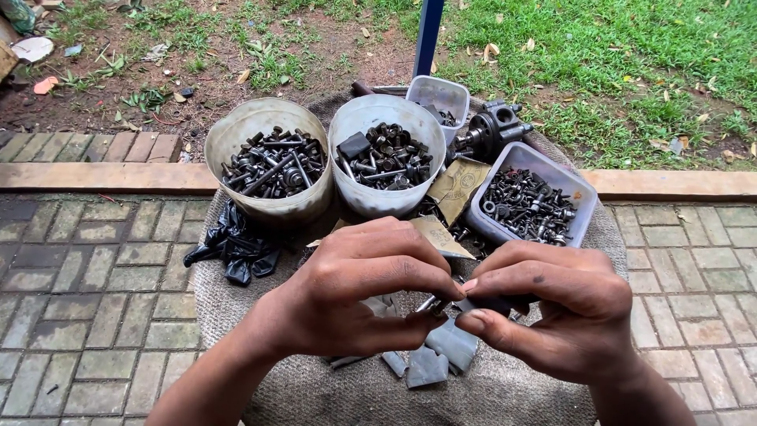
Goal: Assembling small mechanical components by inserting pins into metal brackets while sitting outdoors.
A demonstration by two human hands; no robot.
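My left hand (363,296) and my right hand (552,308) meet fingertip to fingertip over a sack-covered round surface (505,386). Between the thumbs and forefingers sits a small metal bolt (430,304), pinched from both sides. A dark piece under my right fingers (489,302) is mostly hidden, so I cannot tell what it is. Below the hands lie several grey rubber scraps (441,351).
Two round tubs, one at the left (268,130) and one at the middle (371,118), hold bolts and nuts. A square tub (583,209) of small hardware stands at the right, a smaller tub (441,91) behind. A black plastic bag (236,244), torn cardboard (457,185), a blue post (428,31), brick paving around.
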